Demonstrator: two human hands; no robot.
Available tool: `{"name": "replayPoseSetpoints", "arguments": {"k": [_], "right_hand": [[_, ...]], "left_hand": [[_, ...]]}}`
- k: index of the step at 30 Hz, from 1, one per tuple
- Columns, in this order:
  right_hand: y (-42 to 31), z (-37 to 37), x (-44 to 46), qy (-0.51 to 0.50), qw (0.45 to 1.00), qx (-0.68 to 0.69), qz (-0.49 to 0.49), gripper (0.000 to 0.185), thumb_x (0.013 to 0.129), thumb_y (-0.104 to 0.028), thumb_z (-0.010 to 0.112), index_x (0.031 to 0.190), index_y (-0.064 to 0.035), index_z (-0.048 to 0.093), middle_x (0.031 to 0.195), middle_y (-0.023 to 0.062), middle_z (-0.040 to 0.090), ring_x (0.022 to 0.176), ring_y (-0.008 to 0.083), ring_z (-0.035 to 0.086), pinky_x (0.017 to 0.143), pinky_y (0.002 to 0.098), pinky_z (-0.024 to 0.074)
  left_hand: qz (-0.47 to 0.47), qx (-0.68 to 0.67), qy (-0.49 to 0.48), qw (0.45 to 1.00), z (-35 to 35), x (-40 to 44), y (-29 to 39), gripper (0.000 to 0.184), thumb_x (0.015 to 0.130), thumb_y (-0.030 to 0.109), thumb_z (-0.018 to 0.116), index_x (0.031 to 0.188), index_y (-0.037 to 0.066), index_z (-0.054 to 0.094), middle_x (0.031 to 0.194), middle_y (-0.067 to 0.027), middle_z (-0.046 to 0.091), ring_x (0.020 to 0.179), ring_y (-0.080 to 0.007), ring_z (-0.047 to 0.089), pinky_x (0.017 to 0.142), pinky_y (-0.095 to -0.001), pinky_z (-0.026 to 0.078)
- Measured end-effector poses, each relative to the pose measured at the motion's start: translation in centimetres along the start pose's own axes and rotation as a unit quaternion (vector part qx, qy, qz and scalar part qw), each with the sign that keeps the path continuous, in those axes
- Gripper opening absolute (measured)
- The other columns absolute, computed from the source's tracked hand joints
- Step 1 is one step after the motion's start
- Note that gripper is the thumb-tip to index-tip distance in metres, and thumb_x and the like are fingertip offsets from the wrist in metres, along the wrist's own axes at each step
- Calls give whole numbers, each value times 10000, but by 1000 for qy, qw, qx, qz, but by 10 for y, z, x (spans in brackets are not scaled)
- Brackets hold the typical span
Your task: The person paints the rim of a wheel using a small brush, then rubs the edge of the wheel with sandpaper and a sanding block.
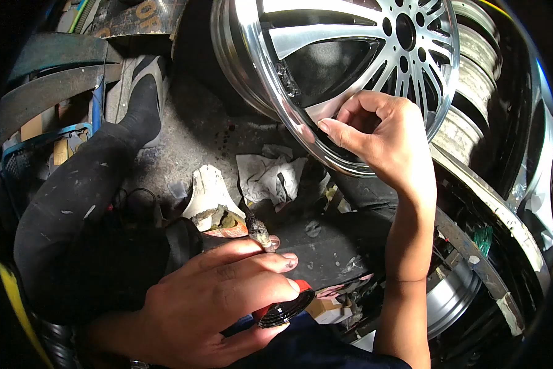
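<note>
My left hand [227, 289] is closed around a small red tin [286, 307], its inside glossy black like paint. A thin paintbrush [260, 235] with a blackened tip pokes up between the same hand's fingers. Dark smudges mark those fingertips. My right hand [384, 135] is at the lower part of a wheel rim [316, 144], with fingers curled and thumb near the silver spoke. Whatever its fingers may pinch is hidden. The rim has polished silver spokes and black recesses, and leans tilted in front of me.
A crumpled stained cloth [267, 175] and a cut white container [212, 194] with grimy contents sit on the floor [190, 123]. More rims [473, 80] are stacked at right. A blue basket [79, 132] is at left, near my outstretched leg [86, 190].
</note>
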State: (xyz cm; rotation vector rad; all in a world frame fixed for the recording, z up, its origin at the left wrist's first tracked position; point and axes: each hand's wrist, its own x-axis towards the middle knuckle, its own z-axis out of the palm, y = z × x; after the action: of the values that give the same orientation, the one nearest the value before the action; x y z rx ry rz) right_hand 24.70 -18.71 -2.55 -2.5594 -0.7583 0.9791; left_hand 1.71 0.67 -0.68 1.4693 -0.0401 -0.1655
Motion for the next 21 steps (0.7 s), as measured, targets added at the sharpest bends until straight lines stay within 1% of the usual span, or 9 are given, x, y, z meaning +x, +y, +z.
{"name": "replayPoseSetpoints", "arguments": {"k": [6, 9, 18, 21], "right_hand": [[0, 0, 1, 0, 1000, 5, -13, 243, 843, -228, 864, 821, -10, 759, 652, 80, 671, 592, 145, 651, 594, 298, 512], [-4, -1, 1, -10, 1000, 4, 15, 216, 834, -158, 872, 804, 12, 744, 686, 33, 683, 642, 80, 607, 624, 270, 495], [-3, 0, 2, -8, 1000, 3, 9, 218, 834, -154, 869, 788, 13, 736, 690, 37, 686, 641, 83, 608, 626, 271, 497], [0, 0, 2, 0, 1000, 0, -17, 245, 844, -235, 860, 820, -14, 757, 649, 82, 669, 589, 148, 654, 595, 298, 512]], "left_hand": [[-5, -5, 0, 1000, -1, 0, 1, 572, 759, 160, 962, 1195, 41, 610, 1196, -247, 757, 1125, -338, 763, 1101, -468, 515], [-7, 0, -2, 1000, -1, 0, 2, 574, 762, 156, 960, 1200, 39, 607, 1202, -250, 755, 1138, -337, 760, 1109, -464, 509], [-8, -2, -7, 1000, -3, 1, 3, 581, 762, 158, 961, 1203, 35, 604, 1200, -251, 756, 1151, -341, 757, 1115, -461, 504], [-8, 3, 4, 1000, 0, -1, 1, 574, 762, 159, 961, 1196, 35, 607, 1195, -248, 757, 1144, -346, 758, 1106, -469, 513]]}}
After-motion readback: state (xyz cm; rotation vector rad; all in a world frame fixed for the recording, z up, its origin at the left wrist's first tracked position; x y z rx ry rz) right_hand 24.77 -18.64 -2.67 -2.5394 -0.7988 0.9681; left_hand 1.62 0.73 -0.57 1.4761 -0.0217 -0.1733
